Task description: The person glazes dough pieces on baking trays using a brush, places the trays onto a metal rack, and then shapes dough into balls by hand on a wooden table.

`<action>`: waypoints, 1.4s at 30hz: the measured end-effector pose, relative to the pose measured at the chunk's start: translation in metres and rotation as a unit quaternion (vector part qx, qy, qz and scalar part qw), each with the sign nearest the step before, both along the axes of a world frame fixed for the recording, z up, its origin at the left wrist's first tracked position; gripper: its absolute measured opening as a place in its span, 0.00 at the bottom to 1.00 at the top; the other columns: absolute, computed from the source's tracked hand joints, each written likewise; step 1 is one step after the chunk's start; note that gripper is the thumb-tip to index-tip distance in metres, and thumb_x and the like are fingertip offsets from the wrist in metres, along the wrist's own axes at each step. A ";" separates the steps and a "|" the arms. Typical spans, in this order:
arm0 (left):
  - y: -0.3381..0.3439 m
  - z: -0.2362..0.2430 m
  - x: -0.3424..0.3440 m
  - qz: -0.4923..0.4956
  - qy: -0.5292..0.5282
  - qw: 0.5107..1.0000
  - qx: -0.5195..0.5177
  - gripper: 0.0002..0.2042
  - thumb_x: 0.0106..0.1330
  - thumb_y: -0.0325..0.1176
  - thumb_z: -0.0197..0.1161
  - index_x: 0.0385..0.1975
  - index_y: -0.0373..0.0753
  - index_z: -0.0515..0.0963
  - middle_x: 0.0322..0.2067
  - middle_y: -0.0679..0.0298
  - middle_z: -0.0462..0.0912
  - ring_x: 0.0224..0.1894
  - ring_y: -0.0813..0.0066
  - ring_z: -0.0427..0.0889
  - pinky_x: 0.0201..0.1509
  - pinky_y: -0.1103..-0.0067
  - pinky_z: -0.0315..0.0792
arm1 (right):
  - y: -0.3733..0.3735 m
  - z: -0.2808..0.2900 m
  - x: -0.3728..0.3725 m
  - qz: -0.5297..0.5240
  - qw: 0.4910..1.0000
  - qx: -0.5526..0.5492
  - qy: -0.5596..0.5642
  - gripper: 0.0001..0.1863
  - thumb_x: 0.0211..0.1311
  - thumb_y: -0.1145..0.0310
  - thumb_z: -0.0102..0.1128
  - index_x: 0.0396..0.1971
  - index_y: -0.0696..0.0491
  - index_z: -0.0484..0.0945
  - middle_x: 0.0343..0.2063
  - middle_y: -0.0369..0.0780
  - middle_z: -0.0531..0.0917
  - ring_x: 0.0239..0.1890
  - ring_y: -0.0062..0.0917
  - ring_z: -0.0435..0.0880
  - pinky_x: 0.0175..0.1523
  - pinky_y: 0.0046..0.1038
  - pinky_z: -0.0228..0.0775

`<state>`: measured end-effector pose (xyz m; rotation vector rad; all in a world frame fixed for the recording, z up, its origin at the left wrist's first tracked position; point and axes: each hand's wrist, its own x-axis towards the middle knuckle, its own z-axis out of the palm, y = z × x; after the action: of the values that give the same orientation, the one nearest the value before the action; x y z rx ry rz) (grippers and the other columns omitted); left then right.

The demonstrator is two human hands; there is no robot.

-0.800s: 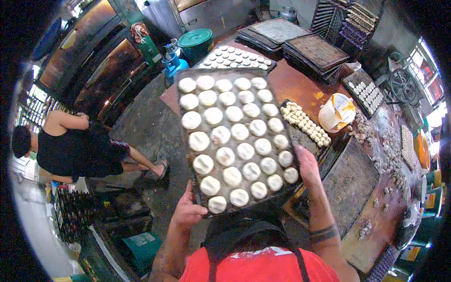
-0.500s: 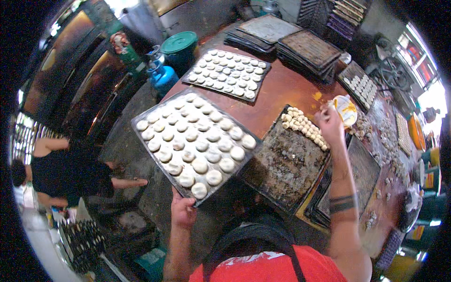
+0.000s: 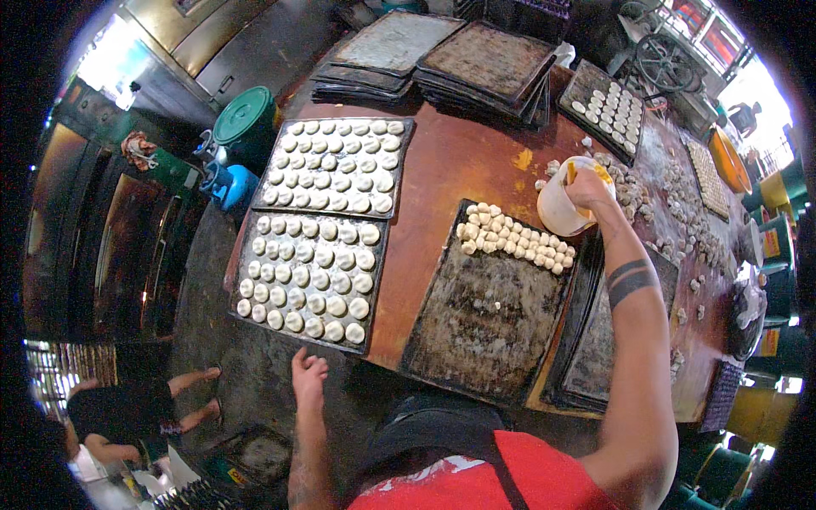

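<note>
My left hand (image 3: 308,374) is open with loosely bent fingers, just below a tray of dough rounds (image 3: 302,276) resting at the table's edge. Behind that tray lies a second tray of dough rounds (image 3: 327,166). My right hand (image 3: 585,191) reaches into a white bucket (image 3: 554,208) smeared with yellow; its fingertips are hidden inside. Left of the bucket, small dough pieces (image 3: 510,238) cover the far part of a stained dark tray (image 3: 484,331). More stained trays (image 3: 582,357) are stacked under my right forearm.
The wooden table (image 3: 425,170) bears stacked trays (image 3: 484,64), another dough tray (image 3: 608,115) and scattered dough lumps (image 3: 633,191). At left are a blue gas cylinder (image 3: 234,187), a lidded green bin (image 3: 242,119), dark ovens (image 3: 127,238) and another person (image 3: 123,399), bent over.
The tray I held has moved left and down onto the table, and my left hand has let go. My right hand left it and went into the bucket. My view has turned.
</note>
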<state>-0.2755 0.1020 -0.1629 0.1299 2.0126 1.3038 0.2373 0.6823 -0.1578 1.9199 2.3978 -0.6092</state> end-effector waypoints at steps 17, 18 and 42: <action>-0.015 0.000 -0.071 -0.100 0.118 0.977 -0.146 0.31 0.64 0.27 0.66 0.69 0.37 0.65 0.46 0.62 0.79 0.36 0.78 0.77 0.35 0.79 0.74 | -0.046 0.034 0.005 -0.166 0.965 0.119 0.167 0.19 0.54 0.55 0.69 0.32 0.59 0.87 0.25 0.48 0.87 0.29 0.34 0.89 0.37 0.36 0.78; -0.020 -0.005 -0.077 -0.098 0.125 0.977 -0.143 0.31 0.64 0.27 0.66 0.68 0.37 0.66 0.45 0.62 0.79 0.37 0.77 0.77 0.36 0.79 0.74 | -0.055 0.038 0.004 -0.183 0.956 0.126 0.190 0.20 0.54 0.55 0.68 0.32 0.60 0.86 0.25 0.50 0.87 0.30 0.37 0.89 0.38 0.37 0.78; 0.217 0.097 0.063 -0.467 0.309 0.809 0.181 0.17 0.64 0.26 0.62 0.53 0.33 0.76 0.48 0.51 0.81 0.53 0.55 0.80 0.60 0.67 0.72 | -0.032 -0.004 -0.039 -0.319 0.816 0.096 0.472 0.20 0.68 0.65 0.65 0.52 0.59 0.70 0.45 0.47 0.84 0.38 0.35 0.88 0.27 0.36 0.86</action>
<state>-0.2127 0.3192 -0.0656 1.6834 1.6878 0.9828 0.1983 0.6505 -0.1615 3.0785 2.1246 -1.7730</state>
